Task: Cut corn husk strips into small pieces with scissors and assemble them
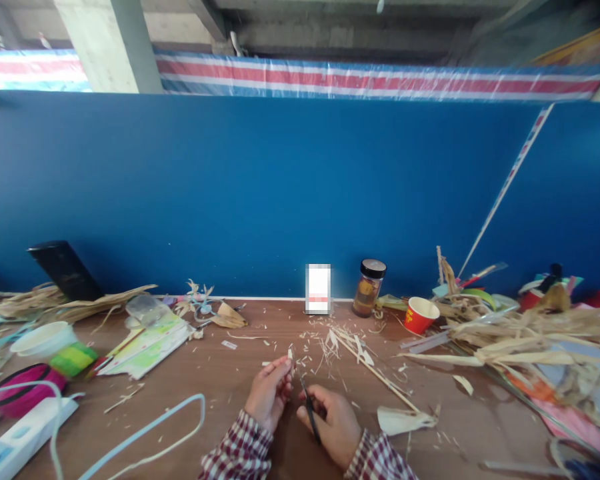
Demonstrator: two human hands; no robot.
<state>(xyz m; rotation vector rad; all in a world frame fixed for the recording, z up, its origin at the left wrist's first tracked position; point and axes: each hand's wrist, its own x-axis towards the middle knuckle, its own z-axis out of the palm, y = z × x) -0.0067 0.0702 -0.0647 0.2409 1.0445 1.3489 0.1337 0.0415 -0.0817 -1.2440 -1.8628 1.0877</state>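
Observation:
Low in the middle of the view, my left hand point(270, 393) pinches a small pale strip of dried leaf point(291, 354) that sticks up from its fingertips. My right hand point(333, 423) is closed around black scissors point(310, 412), whose blades point up toward the strip. Both hands hover just above the brown table point(220, 393). Cut leaf scraps point(337, 347) lie scattered right behind the hands.
A red paper cup point(420, 315) and a dark-lidded jar point(369, 288) stand at the back right, beside a heap of dried leaves point(525, 330). At the left lie a white bowl point(43, 339), a green tape roll point(73, 359), a pink bundle point(17, 393), and a looped pale-blue cord point(145, 430). A blue wall point(280, 193) backs the table.

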